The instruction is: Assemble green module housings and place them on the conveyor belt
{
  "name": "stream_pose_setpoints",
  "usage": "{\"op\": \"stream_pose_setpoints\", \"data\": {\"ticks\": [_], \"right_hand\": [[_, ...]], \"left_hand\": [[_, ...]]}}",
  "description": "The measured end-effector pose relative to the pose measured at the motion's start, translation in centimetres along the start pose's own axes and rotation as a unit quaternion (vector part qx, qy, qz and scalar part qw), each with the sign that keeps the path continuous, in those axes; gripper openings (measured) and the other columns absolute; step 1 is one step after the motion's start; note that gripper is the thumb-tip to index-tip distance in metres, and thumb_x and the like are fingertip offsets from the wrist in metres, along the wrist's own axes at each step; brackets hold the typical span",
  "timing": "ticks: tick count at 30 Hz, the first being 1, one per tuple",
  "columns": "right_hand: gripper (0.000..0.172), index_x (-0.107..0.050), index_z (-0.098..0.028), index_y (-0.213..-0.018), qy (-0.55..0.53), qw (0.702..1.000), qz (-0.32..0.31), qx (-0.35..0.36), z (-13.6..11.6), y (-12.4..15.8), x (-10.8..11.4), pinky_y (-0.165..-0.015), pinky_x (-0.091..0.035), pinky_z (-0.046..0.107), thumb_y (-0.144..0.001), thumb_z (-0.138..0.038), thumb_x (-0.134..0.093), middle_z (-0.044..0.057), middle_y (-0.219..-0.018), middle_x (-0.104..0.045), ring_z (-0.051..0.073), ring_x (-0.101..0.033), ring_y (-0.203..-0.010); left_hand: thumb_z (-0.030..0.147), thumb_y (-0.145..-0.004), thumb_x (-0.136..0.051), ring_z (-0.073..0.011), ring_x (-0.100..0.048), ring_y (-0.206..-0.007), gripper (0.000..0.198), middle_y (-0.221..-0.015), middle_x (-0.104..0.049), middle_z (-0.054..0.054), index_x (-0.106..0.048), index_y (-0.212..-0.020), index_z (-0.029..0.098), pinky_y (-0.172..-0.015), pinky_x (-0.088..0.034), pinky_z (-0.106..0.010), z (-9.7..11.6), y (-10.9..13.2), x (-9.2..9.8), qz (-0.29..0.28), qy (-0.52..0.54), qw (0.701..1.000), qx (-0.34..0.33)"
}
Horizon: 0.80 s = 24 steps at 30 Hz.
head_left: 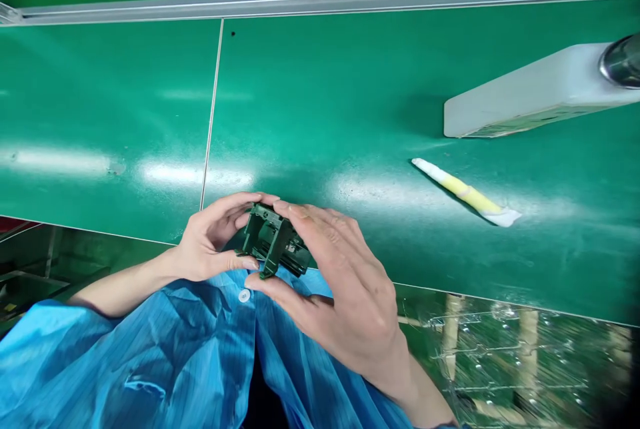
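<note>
A small dark green plastic housing point(274, 241), with an open frame and a dividing wall, is held up close to my blue jacket at the table's near edge. My left hand point(213, 236) grips its left side, thumb below and fingers along the top. From the right, my right hand point(345, 282) closes round it too, with the thumb at its lower edge and the fingers over its upper side. Part of the housing's right end is hidden behind my right fingers.
On the green table point(320, 102) lies a white and yellow rolled stick point(467, 192) to the right. Beyond it stands a white bottle point(530, 92) with a dark cap. A metal rail point(330, 1) crosses the back. Wrapped goods point(500, 349) sit below the table at right.
</note>
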State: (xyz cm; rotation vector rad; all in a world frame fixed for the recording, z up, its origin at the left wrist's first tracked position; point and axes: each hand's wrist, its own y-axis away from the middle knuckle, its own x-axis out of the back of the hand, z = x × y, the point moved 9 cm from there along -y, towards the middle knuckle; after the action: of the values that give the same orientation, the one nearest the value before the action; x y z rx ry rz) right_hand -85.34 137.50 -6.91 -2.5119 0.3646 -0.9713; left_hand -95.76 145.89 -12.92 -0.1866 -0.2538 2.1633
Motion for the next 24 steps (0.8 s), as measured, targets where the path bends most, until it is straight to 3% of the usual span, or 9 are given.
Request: {"op": "stream_pose_setpoints", "data": {"ticks": [3,5,9,12,17,24], "right_hand": [[0.054,-0.047,-0.012,-0.141,-0.012,1.0,-0.002,-0.007,0.4,0.2,-0.1,-0.103,-0.053,0.045,-0.094,-0.027,-0.072,0.016,-0.127,-0.064,0.028,-0.06,-0.122],[0.056,-0.046,-0.015,-0.143,-0.027,0.999,-0.017,-0.034,1.1,0.7,-0.2,-0.106,-0.051,0.047,-0.095,-0.031,-0.072,0.014,-0.13,-0.062,0.028,-0.058,-0.126],[0.064,-0.042,-0.02,-0.149,-0.095,0.989,-0.049,-0.104,2.9,1.9,-0.6,-0.111,-0.049,0.044,-0.095,-0.041,-0.071,0.012,-0.138,-0.058,0.025,-0.056,-0.128],[0.067,-0.041,-0.022,-0.151,-0.14,0.983,-0.047,-0.111,3.5,2.4,-1.0,-0.112,-0.049,0.043,-0.094,-0.043,-0.071,0.01,-0.14,-0.057,0.024,-0.056,-0.129],[0.071,-0.04,-0.024,-0.152,-0.167,0.98,-0.041,-0.105,3.7,2.4,-1.2,-0.113,-0.048,0.042,-0.091,-0.04,-0.075,0.009,-0.141,-0.055,0.024,-0.055,-0.13],[0.07,-0.044,-0.019,-0.149,-0.138,0.986,-0.032,-0.094,2.6,2.3,-0.6,-0.115,-0.047,0.042,-0.09,-0.035,-0.078,0.01,-0.139,-0.057,0.025,-0.054,-0.131]], "left_hand": [[0.026,-0.082,-0.079,-0.0234,-0.063,-0.122,0.07,-0.131,-0.065,-0.013,-0.05,-0.145,0.024,-0.103,-0.055,-0.034,0.5,0.1,0.2,0.006,-0.025,0.999,-0.018],[0.026,-0.08,-0.081,-0.0247,-0.063,-0.118,0.071,-0.127,-0.066,-0.014,-0.051,-0.144,0.021,-0.102,-0.054,-0.038,1.5,0.2,0.4,0.018,-0.1,0.994,-0.048],[0.028,-0.076,-0.083,-0.0261,-0.062,-0.109,0.073,-0.118,-0.067,-0.014,-0.052,-0.142,0.018,-0.094,-0.053,-0.043,3.9,0.0,0.0,0.011,-0.275,0.956,-0.105],[0.036,-0.081,-0.079,-0.0252,-0.061,-0.104,0.073,-0.115,-0.066,-0.014,-0.049,-0.145,0.019,-0.089,-0.053,-0.043,4.6,-0.4,-0.6,-0.013,-0.324,0.939,-0.113],[0.035,-0.082,-0.077,-0.0258,-0.061,-0.105,0.072,-0.115,-0.066,-0.015,-0.048,-0.146,0.017,-0.089,-0.053,-0.043,5.0,-0.5,-0.8,-0.03,-0.34,0.932,-0.119],[0.027,-0.073,-0.085,-0.0267,-0.061,-0.107,0.078,-0.116,-0.067,-0.017,-0.052,-0.142,0.011,-0.093,-0.051,-0.043,4.6,-0.1,-0.2,-0.024,-0.28,0.952,-0.125]]}}
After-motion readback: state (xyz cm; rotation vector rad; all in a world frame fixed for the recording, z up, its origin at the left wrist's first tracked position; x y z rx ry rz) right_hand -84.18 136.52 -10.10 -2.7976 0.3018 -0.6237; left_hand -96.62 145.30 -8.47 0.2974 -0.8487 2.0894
